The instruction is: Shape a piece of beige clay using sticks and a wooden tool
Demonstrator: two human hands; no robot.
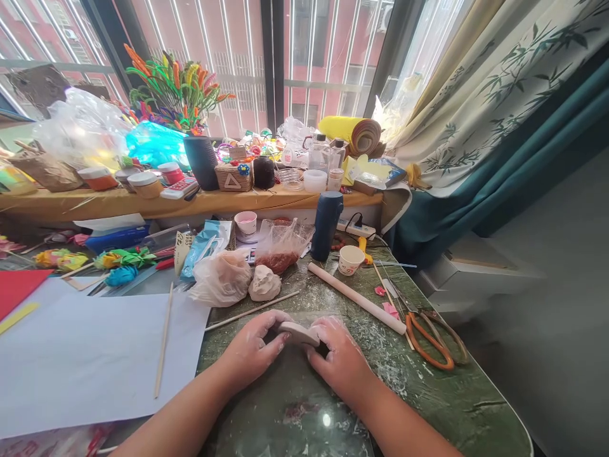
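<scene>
Both my hands grip a flat slab of pale clay (298, 332) just above the green table (428, 406). My left hand (251, 348) curls round its left end, fingers closed on it. My right hand (339, 357) pinches the right end from the other side. Both hands are dusted with white powder. A lump of clay (264, 283) lies behind the hands, beside a plastic bag holding more clay (221, 279). A wooden rolling pin (356, 298) lies slanted to the right of my hands.
Orange-handled scissors (431, 339) lie at the right. A large white paper sheet (90, 355) with a thin wooden stick (163, 343) covers the left. Behind stand a dark bottle (326, 225), a paper cup (351, 259), a bag of red material (280, 244) and a cluttered windowsill (190, 200).
</scene>
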